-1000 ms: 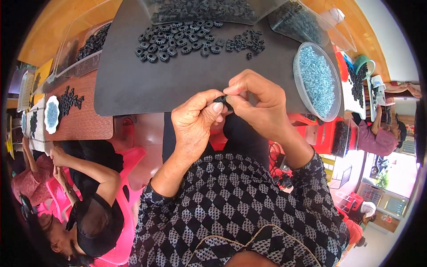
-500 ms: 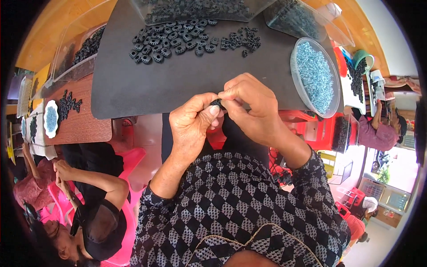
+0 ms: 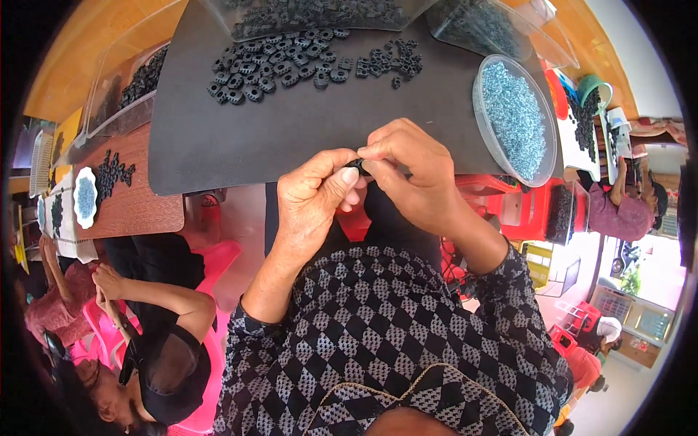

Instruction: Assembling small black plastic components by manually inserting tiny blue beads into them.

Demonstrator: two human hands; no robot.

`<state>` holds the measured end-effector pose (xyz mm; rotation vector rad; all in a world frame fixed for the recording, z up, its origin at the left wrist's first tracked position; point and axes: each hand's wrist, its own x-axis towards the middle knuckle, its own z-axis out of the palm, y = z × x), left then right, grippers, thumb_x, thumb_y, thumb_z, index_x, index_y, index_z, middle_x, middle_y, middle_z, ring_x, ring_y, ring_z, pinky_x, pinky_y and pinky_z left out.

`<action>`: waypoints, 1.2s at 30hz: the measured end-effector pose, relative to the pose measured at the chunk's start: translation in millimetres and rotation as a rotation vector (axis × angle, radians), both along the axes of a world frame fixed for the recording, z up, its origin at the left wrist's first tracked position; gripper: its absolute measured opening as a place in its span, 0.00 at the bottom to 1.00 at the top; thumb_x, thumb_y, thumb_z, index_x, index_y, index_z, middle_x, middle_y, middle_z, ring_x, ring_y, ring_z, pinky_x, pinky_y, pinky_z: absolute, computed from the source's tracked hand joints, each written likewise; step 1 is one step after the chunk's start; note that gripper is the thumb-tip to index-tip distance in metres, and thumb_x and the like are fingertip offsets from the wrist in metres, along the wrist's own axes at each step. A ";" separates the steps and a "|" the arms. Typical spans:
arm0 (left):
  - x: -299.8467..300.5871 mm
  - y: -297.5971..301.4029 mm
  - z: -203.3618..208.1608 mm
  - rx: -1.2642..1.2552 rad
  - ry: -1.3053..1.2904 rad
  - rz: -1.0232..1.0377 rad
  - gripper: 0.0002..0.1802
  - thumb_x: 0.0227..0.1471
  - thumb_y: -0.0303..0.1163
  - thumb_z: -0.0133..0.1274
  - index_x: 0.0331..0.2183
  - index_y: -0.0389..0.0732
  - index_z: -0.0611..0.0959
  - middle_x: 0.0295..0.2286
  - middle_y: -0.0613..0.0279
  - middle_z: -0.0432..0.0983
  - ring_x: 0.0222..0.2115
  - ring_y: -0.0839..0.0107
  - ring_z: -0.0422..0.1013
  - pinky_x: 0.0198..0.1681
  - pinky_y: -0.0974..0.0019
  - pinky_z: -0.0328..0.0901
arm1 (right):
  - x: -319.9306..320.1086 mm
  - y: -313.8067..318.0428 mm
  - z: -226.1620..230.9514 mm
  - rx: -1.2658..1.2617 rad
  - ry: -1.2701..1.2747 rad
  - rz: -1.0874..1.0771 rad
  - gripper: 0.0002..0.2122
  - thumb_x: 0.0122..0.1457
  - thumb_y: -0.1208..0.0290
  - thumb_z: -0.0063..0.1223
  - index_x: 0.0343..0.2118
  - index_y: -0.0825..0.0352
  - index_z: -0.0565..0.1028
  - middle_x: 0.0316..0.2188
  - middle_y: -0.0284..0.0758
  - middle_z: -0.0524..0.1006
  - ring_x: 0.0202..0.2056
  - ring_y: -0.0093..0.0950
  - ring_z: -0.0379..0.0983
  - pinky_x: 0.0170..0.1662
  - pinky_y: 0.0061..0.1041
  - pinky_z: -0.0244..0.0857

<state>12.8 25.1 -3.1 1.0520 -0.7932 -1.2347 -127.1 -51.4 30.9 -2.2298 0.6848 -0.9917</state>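
Observation:
Just off the table's near edge, my left hand (image 3: 314, 195) is closed around a small black plastic part (image 3: 354, 166), thumb and fingers pinching it. The fingertips of my right hand (image 3: 411, 166) meet it from the other side, pinched together; whether they hold the part itself or something tiny against it is hidden. Farther up the dark table (image 3: 240, 149) lies a heap of black ring-shaped parts (image 3: 280, 62). Beside it sits a smaller cluster of black pieces (image 3: 392, 59). A round clear tub (image 3: 513, 120) of small pale-blue pieces stands at the table's right end.
Clear bins (image 3: 313, 22) with black parts line the far edge. At left, a brown table (image 3: 134, 196) bears a white dish (image 3: 85, 198) and black parts. Seated close on the left is another person (image 3: 163, 356). Red stools (image 3: 527, 211) stand at right.
Both hands keep their pinch over the black part, with only slight finger movement. The view has shifted a little.

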 end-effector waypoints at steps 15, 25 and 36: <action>-2.6 0.0 -3.6 -0.040 -0.035 0.112 0.10 0.52 0.28 0.55 0.36 0.32 0.80 0.21 0.66 0.75 0.19 0.84 0.65 0.22 0.80 0.62 | -2.7 9.7 5.7 0.117 0.051 -0.007 0.16 0.45 0.86 0.55 0.40 0.69 0.74 0.33 0.37 0.73 0.28 0.24 0.69 0.30 0.21 0.64; -0.4 -3.4 0.4 -0.066 0.054 0.132 0.10 0.51 0.27 0.56 0.35 0.30 0.80 0.20 0.68 0.73 0.18 0.84 0.65 0.22 0.80 0.62 | 6.0 5.8 5.9 -0.266 0.274 0.012 0.20 0.42 0.74 0.58 0.40 0.74 0.70 0.30 0.41 0.71 0.32 0.39 0.67 0.35 0.33 0.64; -4.1 -6.8 -0.4 -0.093 0.063 0.168 0.09 0.50 0.25 0.56 0.33 0.28 0.79 0.21 0.64 0.74 0.18 0.81 0.66 0.21 0.78 0.62 | 7.9 -1.5 0.2 -0.512 0.319 0.108 0.22 0.40 0.73 0.58 0.38 0.78 0.67 0.27 0.38 0.64 0.30 0.34 0.61 0.34 0.29 0.61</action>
